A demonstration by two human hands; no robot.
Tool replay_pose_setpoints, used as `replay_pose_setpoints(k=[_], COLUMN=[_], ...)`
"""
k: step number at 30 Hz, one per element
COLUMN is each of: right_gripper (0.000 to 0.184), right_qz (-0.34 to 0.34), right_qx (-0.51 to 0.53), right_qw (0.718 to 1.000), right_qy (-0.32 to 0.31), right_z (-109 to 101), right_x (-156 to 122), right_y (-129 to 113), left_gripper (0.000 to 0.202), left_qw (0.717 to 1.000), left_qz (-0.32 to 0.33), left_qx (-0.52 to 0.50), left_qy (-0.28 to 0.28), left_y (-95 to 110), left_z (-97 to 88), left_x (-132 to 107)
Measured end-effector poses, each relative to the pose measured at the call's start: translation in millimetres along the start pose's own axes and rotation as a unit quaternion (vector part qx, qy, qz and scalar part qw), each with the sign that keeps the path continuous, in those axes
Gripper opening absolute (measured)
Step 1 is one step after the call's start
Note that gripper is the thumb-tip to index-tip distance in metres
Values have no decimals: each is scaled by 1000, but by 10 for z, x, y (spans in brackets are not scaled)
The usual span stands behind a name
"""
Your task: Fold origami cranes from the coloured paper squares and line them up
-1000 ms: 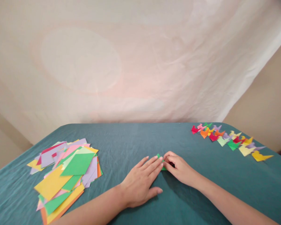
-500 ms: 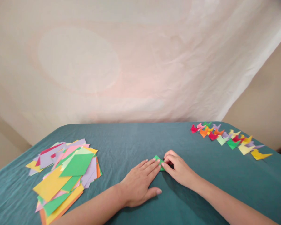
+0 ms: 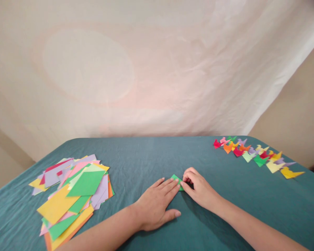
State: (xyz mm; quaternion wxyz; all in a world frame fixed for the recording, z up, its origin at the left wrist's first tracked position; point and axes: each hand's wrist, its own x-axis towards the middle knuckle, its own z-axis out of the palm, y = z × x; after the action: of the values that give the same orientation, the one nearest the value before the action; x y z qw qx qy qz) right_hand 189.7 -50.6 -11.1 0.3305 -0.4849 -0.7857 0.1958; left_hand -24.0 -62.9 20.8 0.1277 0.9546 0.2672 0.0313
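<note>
A small folded piece of green paper (image 3: 177, 180) lies on the teal tablecloth (image 3: 146, 157) near the table's middle. My left hand (image 3: 157, 204) lies flat on the cloth, fingers stretched out, its fingertips pressing on the paper's left part. My right hand (image 3: 199, 190) is curled, its fingertips pinching the paper's right edge. Most of the paper is hidden under the fingers.
A loose pile of coloured paper sheets (image 3: 73, 191) lies at the left, with a green sheet on top. Several small folded paper figures (image 3: 253, 155) in many colours lie in a row at the far right. A pale cloth backdrop (image 3: 146, 69) hangs behind the table.
Both hands have drawn slightly toward me and the green paper shows a little more at its far corner. Otherwise the scene is the same.
</note>
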Motion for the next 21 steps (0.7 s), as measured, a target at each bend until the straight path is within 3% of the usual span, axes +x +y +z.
replay_pose_setpoints(k=[10, 16, 21], right_gripper=[3, 23, 30], right_qz=[0, -42, -62], right_qx=[-2, -22, -59], right_qw=[1000, 999, 995], right_qy=[3, -23, -44], right_z=[0, -39, -36], right_x=[-19, -29, -22], right_y=[4, -54, -66], left_gripper=[67, 67, 68], left_qw=[1000, 1000, 1000], left_qz=[-6, -7, -9], left_qx=[1, 2, 4], left_qy=[-4, -2, -4], left_y=[0, 7, 3], left_z=[0, -1, 2], left_x=[8, 4, 8])
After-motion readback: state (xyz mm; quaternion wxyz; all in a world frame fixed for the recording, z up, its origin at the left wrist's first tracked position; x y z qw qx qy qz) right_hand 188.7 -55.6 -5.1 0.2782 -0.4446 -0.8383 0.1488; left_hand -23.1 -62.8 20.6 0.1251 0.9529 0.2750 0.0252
